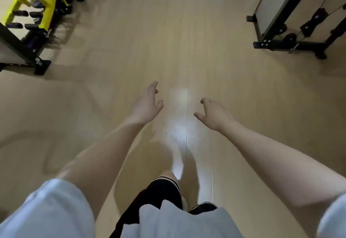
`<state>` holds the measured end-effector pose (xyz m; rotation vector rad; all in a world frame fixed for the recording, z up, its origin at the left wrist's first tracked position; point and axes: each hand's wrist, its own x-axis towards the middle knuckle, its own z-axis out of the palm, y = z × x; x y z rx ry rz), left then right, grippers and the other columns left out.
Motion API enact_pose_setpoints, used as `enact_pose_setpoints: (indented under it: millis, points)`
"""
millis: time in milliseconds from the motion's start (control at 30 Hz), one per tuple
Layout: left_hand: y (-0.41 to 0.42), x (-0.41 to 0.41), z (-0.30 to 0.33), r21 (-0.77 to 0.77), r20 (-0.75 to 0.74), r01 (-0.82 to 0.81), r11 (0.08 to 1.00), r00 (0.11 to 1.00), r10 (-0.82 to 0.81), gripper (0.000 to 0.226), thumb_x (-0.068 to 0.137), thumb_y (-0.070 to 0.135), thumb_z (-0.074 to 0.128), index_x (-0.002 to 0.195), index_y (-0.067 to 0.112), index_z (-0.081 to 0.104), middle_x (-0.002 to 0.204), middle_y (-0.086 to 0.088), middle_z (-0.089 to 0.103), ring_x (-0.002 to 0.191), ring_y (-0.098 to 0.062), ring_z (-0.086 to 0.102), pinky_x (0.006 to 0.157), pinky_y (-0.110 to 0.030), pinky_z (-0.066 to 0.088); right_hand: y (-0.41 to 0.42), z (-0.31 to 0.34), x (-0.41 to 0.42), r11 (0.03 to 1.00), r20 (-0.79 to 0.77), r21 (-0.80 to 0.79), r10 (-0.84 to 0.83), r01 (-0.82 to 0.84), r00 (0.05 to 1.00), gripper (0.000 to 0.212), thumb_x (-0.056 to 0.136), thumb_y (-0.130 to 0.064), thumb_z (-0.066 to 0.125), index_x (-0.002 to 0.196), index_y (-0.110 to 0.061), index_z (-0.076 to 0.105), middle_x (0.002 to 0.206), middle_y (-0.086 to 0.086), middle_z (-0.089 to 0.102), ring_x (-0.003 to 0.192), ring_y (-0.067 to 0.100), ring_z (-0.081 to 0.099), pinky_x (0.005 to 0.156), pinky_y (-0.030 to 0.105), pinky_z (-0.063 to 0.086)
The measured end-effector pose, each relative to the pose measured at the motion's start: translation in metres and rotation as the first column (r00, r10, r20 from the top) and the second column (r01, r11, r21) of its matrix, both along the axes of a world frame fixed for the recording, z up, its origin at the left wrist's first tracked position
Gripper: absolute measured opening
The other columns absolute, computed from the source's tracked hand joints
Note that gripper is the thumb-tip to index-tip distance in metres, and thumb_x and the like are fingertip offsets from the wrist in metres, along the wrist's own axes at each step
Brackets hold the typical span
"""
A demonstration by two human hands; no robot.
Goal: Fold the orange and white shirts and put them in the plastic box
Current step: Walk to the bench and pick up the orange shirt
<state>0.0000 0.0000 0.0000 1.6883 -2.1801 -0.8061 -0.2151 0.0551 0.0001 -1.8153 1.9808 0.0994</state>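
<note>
neither shirt and no plastic box shows anywhere in the view, so the folding itself does not look to be in hand yet; this reads as a walking or approach step, with the person crossing a pale wooden floor (187, 41). where the orange shirt, the white shirt and the box are cannot be told from here.

taking the bright glare patch on the floor (177, 95) as the landmark: the left hand (148, 105) hangs just to its left, the right hand (215, 115) just to its right, both raised above the floor and well apart from each other. a yellow and black metal frame (35, 13) stands far beyond the patch on the left side, and a black-framed stand with a pale panel (280, 13) far beyond it on the right. a knee in black shorts (162, 191) shows nearer the person than the patch.

both hands are empty. the left has its fingers loosely spread and slightly curled, palm turned inward; the right is likewise loose, fingers curled downward, thumb out. neither touches anything.

the next move, as a guess, calls for finding the shirts and bringing them or the body to a flat surface before any first fold.
</note>
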Motion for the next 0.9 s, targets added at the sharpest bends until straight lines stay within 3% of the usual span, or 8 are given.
enact_pose_setpoints:
  millis: [300, 533, 900]
  points:
    - [-0.134, -0.018, -0.009, -0.004, 0.031, -0.060, 0.998, 0.998, 0.060, 0.061, 0.090, 0.021, 0.050, 0.145, 0.014, 0.023, 0.135, -0.004, 0.048, 0.109, -0.025, 0.054, 0.088, -0.036, 0.045, -0.146, 0.004, -0.041, 0.994, 0.043, -0.036, -0.106, 0.108, 0.993, 0.050, 0.092, -0.043, 0.047, 0.131, -0.012, 0.040, 0.129, 0.008, 0.053, 0.117, 0.026, 0.051, 0.086, 0.038, 0.046]
    - [-0.316, -0.047, 0.008, 0.030, 0.053, 0.030, 0.999, 0.998, -0.031, 0.059, 0.089, 0.021, 0.052, 0.143, 0.014, 0.027, 0.132, -0.003, 0.050, 0.102, -0.023, 0.057, 0.087, -0.035, 0.046, -0.314, 0.009, -0.063, 0.994, -0.004, 0.025, -0.108, 0.108, 0.994, 0.049, 0.093, -0.040, 0.047, 0.132, -0.012, 0.039, 0.130, 0.008, 0.052, 0.119, 0.025, 0.050, 0.086, 0.036, 0.044]
    - [-0.606, -0.120, 0.040, -0.004, 0.026, 0.059, 0.998, 0.998, -0.059, 0.052, 0.089, 0.023, 0.050, 0.139, 0.012, 0.037, 0.133, -0.005, 0.052, 0.100, -0.024, 0.058, 0.092, -0.036, 0.047, -0.591, 0.027, -0.129, 0.976, 0.077, -0.062, -0.203, 0.208, 0.976, 0.051, 0.092, -0.041, 0.047, 0.132, -0.011, 0.037, 0.131, 0.011, 0.052, 0.118, 0.028, 0.050, 0.092, 0.041, 0.046]
